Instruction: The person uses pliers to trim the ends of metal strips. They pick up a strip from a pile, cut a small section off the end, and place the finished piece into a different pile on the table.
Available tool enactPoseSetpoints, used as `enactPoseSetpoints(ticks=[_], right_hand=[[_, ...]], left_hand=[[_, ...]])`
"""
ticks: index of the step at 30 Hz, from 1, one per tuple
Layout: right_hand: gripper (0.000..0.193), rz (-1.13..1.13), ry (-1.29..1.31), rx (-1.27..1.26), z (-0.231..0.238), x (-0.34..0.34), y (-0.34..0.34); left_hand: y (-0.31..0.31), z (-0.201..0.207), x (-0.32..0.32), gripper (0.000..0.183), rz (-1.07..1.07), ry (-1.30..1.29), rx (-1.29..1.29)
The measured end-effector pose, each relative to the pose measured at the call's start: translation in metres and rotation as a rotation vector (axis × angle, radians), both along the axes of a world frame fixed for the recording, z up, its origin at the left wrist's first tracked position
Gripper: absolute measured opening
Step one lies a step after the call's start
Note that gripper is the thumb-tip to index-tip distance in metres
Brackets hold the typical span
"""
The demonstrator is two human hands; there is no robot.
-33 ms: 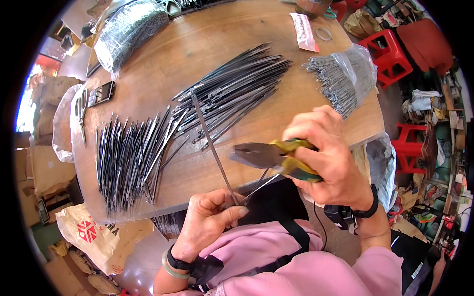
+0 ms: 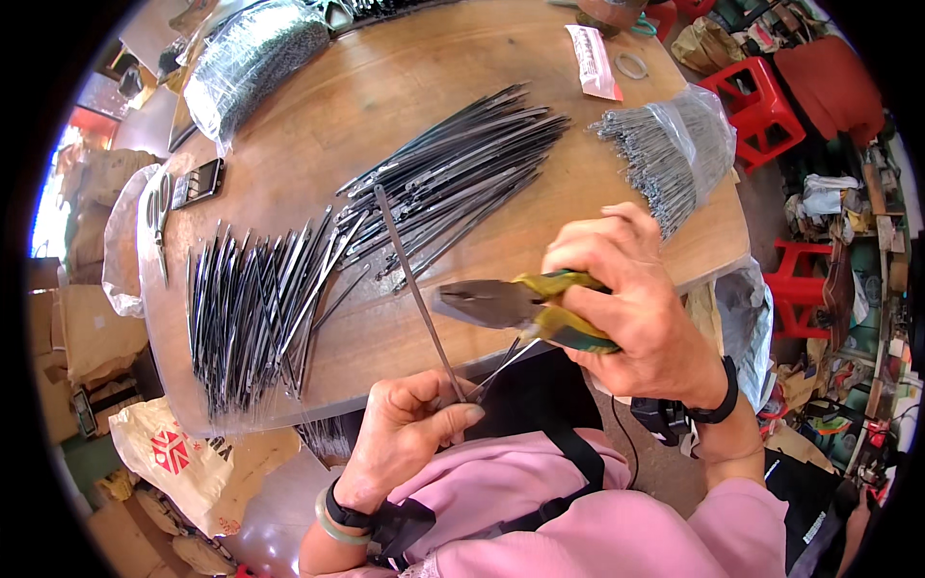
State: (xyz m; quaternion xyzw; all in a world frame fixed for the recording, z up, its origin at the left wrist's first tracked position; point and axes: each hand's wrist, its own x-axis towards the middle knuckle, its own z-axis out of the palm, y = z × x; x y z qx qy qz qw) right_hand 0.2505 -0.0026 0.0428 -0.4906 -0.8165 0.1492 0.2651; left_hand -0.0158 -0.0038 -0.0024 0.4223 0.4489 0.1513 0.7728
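Observation:
My left hand (image 2: 405,433) pinches the lower end of a long thin dark metal rod (image 2: 412,275), which slants up and away over the table's near edge. A couple of thin wires (image 2: 508,361) fan out from the same grip toward the right. My right hand (image 2: 631,308) is closed on the yellow-green handles of steel pliers (image 2: 487,303). The pliers' jaws point left and end just beside the rod, a little above my left fingers. I cannot tell whether the jaws touch it.
On the round wooden table (image 2: 385,106) lie two heaps of dark metal rods (image 2: 251,299) (image 2: 462,173), a bagged bundle of grey wires (image 2: 665,144), a plastic-wrapped roll (image 2: 251,58), a phone (image 2: 198,183), scissors (image 2: 159,217) and a white packet (image 2: 593,63). Red stools (image 2: 761,106) stand at the right.

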Motion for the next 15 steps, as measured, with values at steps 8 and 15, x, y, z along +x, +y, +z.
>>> enactPoseSetpoints(ticks=[8,15], right_hand=[[0.016,0.058,-0.028,-0.053,-0.016,-0.005,-0.004],[0.016,0.023,-0.064,0.004,-0.008,-0.016,-0.012]], left_hand=[[0.009,0.015,-0.002,0.020,-0.038,-0.019,-0.125],[0.021,0.007,0.008,0.020,0.047,-0.312,-0.123]])
